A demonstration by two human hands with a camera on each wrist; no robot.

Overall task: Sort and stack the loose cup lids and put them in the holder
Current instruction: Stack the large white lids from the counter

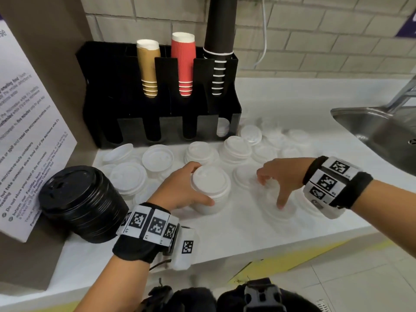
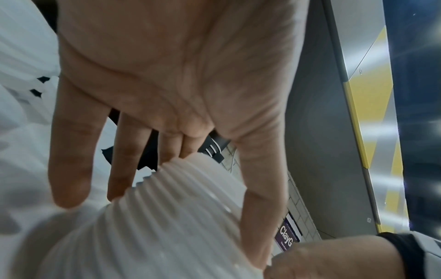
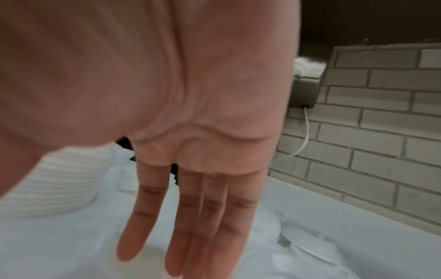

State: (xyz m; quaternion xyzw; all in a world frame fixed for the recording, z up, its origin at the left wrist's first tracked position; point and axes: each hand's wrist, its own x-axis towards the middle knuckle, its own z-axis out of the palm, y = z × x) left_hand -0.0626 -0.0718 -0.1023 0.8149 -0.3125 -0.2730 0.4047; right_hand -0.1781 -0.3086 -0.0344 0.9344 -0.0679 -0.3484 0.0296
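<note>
White plastic lids are stacked into a tall ribbed column (image 1: 210,190) that is gripped by the left hand (image 1: 180,190), thumb on the near side and fingers curled round the far side, with its base on the white counter (image 1: 236,230). Loose white lids (image 1: 236,149) are scattered across the counter between the stack and the black holder (image 1: 157,93), which is stood against the brick wall with brown, red and black cup stacks in its upper slots. The right hand (image 1: 281,176) is held spread, fingers pointing down over a blurred lid (image 1: 280,209) on the counter; contact cannot be told. A black lid stack (image 1: 83,201) is lying tilted at the left.
</note>
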